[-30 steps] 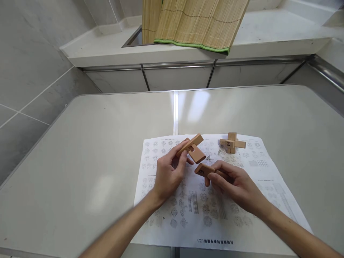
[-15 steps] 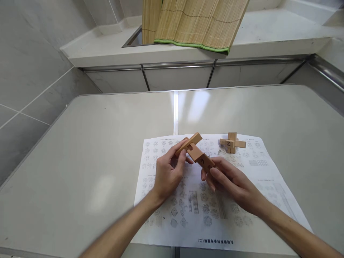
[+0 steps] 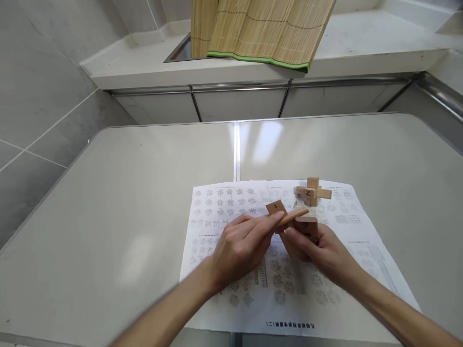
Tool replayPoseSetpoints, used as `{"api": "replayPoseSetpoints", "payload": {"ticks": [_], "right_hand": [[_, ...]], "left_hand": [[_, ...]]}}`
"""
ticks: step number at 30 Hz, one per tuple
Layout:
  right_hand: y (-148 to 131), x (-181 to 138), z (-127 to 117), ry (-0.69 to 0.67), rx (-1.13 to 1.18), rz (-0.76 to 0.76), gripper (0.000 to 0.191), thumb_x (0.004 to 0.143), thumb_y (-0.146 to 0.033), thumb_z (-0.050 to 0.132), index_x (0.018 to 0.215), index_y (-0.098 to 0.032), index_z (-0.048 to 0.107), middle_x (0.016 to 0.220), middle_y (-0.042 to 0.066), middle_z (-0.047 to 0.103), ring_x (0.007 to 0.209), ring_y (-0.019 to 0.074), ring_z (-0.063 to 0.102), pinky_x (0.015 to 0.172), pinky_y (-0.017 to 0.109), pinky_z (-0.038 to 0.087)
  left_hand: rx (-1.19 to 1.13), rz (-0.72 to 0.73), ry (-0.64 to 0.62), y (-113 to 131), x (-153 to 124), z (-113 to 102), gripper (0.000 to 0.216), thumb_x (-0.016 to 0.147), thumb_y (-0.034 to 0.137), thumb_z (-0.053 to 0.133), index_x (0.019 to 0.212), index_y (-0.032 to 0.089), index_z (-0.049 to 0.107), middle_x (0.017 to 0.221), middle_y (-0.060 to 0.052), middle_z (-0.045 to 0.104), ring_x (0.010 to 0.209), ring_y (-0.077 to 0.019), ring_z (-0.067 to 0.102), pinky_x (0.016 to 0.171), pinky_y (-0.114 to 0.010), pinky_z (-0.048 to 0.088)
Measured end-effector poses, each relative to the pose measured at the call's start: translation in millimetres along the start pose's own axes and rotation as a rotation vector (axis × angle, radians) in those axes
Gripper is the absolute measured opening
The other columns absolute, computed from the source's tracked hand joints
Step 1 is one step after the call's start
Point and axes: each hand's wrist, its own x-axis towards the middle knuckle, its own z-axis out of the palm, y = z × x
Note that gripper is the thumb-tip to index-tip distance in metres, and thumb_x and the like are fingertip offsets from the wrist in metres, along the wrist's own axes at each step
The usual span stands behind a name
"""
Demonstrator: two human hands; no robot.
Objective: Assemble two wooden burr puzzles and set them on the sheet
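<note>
Above the printed sheet, my left hand (image 3: 243, 246) is closed on wooden puzzle pieces (image 3: 276, 207); one flat end is marked "1" and a slimmer bar crosses it. My right hand (image 3: 320, 250) is closed round another wooden puzzle piece (image 3: 307, 226), whose dark-marked end faces up. The pieces of both hands meet or overlap between the fingers; how they join is hidden. Beyond my right hand, an interlocked wooden puzzle (image 3: 311, 193) marked "2" rests on the sheet, touched by neither hand.
A large printed instruction sheet (image 3: 213, 284), upside down to me, lies on the pale table (image 3: 108, 217). Behind the table runs a white counter (image 3: 361, 41) with a sink edge (image 3: 177, 50). A bamboo mat (image 3: 267, 33) with green trim hangs over its front.
My left hand has moved right and turned over, back upward, bringing its pieces against my right hand. The piece in my right hand has tilted up. The puzzle marked "2" stays put.
</note>
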Motion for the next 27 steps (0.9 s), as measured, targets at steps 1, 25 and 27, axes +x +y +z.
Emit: {"api": "replayPoseSetpoints", "payload": {"ticks": [1,25,27], "right_hand": [[-2,0,1,0.004,-0.030,-0.006,0.042,0.096,-0.061,0.066,0.086,-0.021,0.059,0.067,-0.004,0.041,0.058,0.0117,0.035,0.051,0.026,0.029],[-10,-3,-2,-0.370,0.129,0.372,0.053,0.082,-0.071,0.075,0.090,-0.019,0.068,0.061,-0.005,0.044,0.043,0.0060,0.029,0.035,0.021,0.020],[-13,-2,-5,-0.378,0.131,0.354,0.052,0.078,-0.069,0.080,0.085,-0.019,0.070,0.061,-0.003,0.048,0.044,0.0071,0.034,0.034,0.021,0.023]], "left_hand": [[0.011,0.008,-0.006,1,0,0,0.065,0.098,0.001,0.057,0.156,0.024,0.041,0.118,-0.008,0.080,0.092,-0.0179,0.079,0.074,-0.033,0.063],[-0.457,-0.374,-0.055,-1,4,-7,0.043,0.106,0.014,0.052,0.147,0.028,0.056,0.115,-0.005,0.080,0.099,-0.0174,0.080,0.089,-0.033,0.066],[-0.588,-0.342,-0.167,-1,9,-12,0.042,0.106,0.014,0.051,0.145,0.030,0.059,0.126,-0.006,0.077,0.105,-0.0182,0.079,0.093,-0.035,0.066]]}}
